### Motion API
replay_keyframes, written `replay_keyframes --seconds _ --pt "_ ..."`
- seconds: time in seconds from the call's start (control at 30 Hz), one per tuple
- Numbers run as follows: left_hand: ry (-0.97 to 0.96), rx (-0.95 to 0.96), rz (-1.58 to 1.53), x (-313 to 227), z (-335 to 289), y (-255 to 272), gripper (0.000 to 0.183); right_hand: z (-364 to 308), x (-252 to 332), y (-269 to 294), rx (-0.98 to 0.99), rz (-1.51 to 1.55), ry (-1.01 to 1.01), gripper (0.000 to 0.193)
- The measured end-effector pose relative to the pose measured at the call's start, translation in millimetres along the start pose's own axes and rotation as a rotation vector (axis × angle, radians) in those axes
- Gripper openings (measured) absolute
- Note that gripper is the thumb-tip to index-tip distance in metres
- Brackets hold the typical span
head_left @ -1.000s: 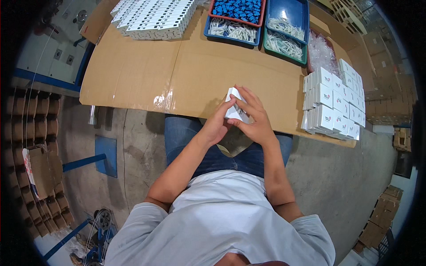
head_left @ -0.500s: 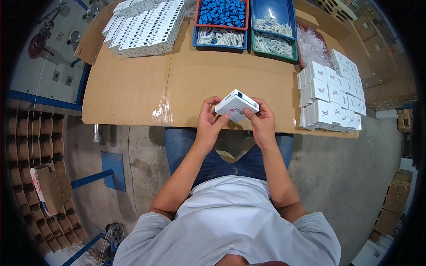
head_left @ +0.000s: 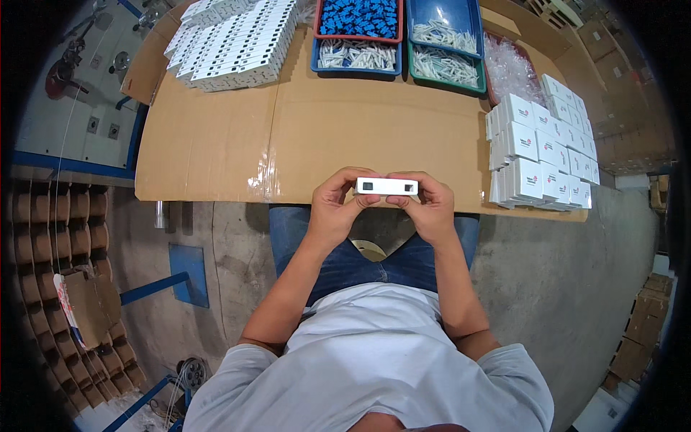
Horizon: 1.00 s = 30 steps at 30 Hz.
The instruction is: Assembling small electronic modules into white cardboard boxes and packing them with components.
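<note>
A small white box [head_left: 387, 186] is held level between my two hands at the table's near edge. Its narrow side faces up, showing a dark square opening close to each end. My left hand [head_left: 334, 207] grips the left end, thumb on the near side and fingers behind. At the other end, my right hand [head_left: 432, 208] pinches it the same way. The box's broad printed face is out of sight from here.
Stacked white boxes [head_left: 241, 50] fill the far left of the cardboard-covered table [head_left: 209, 144]; more printed white boxes [head_left: 543, 155] stand at right. Along the back are a red tray [head_left: 317, 34] of blue parts, blue and green trays [head_left: 445, 85] of white pieces, and clear plastic bags [head_left: 511, 68].
Both hands have turned the box from a tilted pose with its printed face showing to a level one with its narrow side up. It remains held at both ends.
</note>
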<state>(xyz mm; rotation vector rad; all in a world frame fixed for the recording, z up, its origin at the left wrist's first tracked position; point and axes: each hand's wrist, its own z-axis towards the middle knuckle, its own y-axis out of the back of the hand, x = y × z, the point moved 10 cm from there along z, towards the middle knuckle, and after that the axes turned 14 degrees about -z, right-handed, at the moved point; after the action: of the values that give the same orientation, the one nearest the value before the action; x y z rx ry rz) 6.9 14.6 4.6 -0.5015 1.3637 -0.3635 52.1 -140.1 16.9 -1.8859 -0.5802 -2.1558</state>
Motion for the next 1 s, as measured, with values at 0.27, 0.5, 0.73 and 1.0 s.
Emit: replay_keyframes --seconds 0.27,0.5,0.73,1.0 --pt "-0.075 0.038 -0.027 -3.1 1.4 -5.6 0.028 1.9 5.1 5.5 0.024 -0.064 0.014 0.028" --pt "0.041 -0.077 -0.068 10.1 4.5 3.5 0.025 2.0 -13.7 1.0 0.126 0.102 -0.092 0.03" --pt "0.076 -0.168 -0.019 20.3 10.4 14.2 0.028 11.5 -40.6 -0.7 -0.024 0.086 -0.173 0.038" --pt "0.07 -0.276 -0.115 39.7 6.4 21.4 0.037 2.6 -21.8 -16.9 -0.201 -0.542 0.039 0.068"
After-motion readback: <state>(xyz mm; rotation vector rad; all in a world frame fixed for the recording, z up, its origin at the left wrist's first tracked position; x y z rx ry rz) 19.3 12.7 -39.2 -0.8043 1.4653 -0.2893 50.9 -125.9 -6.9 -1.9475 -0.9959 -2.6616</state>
